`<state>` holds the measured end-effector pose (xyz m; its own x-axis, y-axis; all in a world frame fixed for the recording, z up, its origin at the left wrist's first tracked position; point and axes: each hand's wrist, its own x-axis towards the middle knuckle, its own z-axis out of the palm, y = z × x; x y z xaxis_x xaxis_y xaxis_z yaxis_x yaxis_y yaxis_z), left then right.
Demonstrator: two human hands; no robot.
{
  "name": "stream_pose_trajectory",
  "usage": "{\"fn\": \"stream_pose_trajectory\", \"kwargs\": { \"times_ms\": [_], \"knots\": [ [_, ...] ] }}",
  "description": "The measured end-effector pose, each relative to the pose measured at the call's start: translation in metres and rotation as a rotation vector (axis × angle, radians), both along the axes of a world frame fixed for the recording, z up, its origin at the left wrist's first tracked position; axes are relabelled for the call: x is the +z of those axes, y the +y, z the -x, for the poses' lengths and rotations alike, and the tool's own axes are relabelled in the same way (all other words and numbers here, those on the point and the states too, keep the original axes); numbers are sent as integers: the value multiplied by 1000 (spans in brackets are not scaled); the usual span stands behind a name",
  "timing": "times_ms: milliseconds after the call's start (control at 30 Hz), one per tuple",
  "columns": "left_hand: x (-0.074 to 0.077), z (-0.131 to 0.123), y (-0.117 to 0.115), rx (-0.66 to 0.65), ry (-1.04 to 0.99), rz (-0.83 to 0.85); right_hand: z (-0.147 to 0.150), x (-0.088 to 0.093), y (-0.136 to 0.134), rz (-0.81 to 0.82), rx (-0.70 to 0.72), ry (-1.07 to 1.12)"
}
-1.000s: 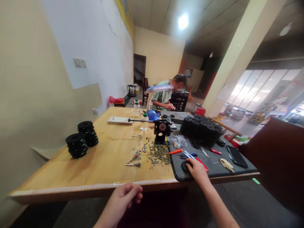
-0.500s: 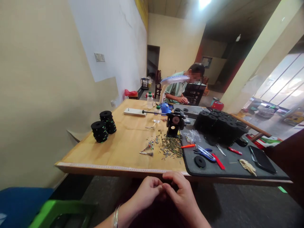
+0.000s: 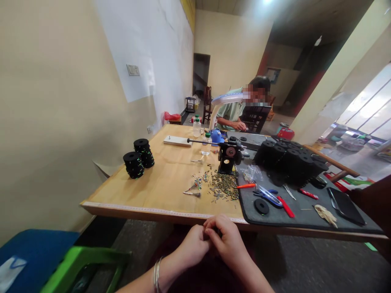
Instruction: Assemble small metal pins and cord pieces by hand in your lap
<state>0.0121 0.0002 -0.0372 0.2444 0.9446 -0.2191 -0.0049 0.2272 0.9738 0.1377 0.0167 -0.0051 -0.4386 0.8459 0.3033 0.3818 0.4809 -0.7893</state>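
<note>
My left hand (image 3: pixel 192 245) and my right hand (image 3: pixel 225 240) are pressed together below the table's near edge, fingers curled and fingertips touching. Whatever lies between them is hidden or too small to name. A bangle sits on my left wrist. On the grey mat (image 3: pixel 305 219) just beyond lie a flat black disc (image 3: pixel 262 206), blue scissors (image 3: pixel 269 195) and a red tool (image 3: pixel 286 207). A small black winding machine (image 3: pixel 227 157) stands mid-table behind a scatter of small beads (image 3: pixel 220 189).
Two stacks of black spools (image 3: pixel 139 158) stand left on the wooden table (image 3: pixel 146 191); many more (image 3: pixel 290 160) stand on the right. A phone (image 3: pixel 345 205) lies far right. Another person works at the far end. A green stool (image 3: pixel 82 268) stands lower left.
My right hand left the black disc on the mat and came down to meet my left hand below the table edge. The view swung to the left and tipped down a little.
</note>
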Motion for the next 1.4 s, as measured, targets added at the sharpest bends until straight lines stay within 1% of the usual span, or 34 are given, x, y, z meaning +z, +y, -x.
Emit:
{"fn": "stream_pose_trajectory", "kwargs": {
  "times_ms": [100,200,267,333,400,467,600,733,867,1033,1133,1200,1233,1267,1300,1400],
  "knots": [
    [6,2,-3,-44,-1,-4,-1,-2,-1,77,-65,63],
    [15,13,-7,-85,31,-67,-4,-5,-3,192,-118,133],
    [20,23,-9,-48,85,-79,-6,-10,-5,256,-144,147],
    [23,31,-10,45,129,-83,-6,-15,-7,278,-151,125],
    [25,35,-10,129,119,-112,-4,-19,-9,265,-141,90],
    [26,34,-9,181,99,-154,-2,-23,-11,235,-124,52],
    [22,29,-6,220,162,-241,3,-29,-14,198,-92,5],
    [18,32,-6,231,219,-316,3,-36,-16,194,-58,-8],
    [15,35,-7,232,269,-329,4,-44,-16,131,-40,3],
    [13,34,-5,219,311,-349,4,-52,-17,62,-57,20],
    [16,43,10,228,418,-395,0,-54,-17,73,-89,43],
    [20,55,30,287,576,-460,-2,-56,-17,113,-132,91],
    [22,61,41,334,689,-473,-4,-57,-17,141,-157,125],
    [24,67,53,377,817,-447,-5,-58,-17,170,-179,164],
    [25,72,66,405,867,-425,-5,-60,-16,200,-196,201],
    [24,78,97,400,941,-396,-6,-66,-16,266,-223,284]
  ]
}}
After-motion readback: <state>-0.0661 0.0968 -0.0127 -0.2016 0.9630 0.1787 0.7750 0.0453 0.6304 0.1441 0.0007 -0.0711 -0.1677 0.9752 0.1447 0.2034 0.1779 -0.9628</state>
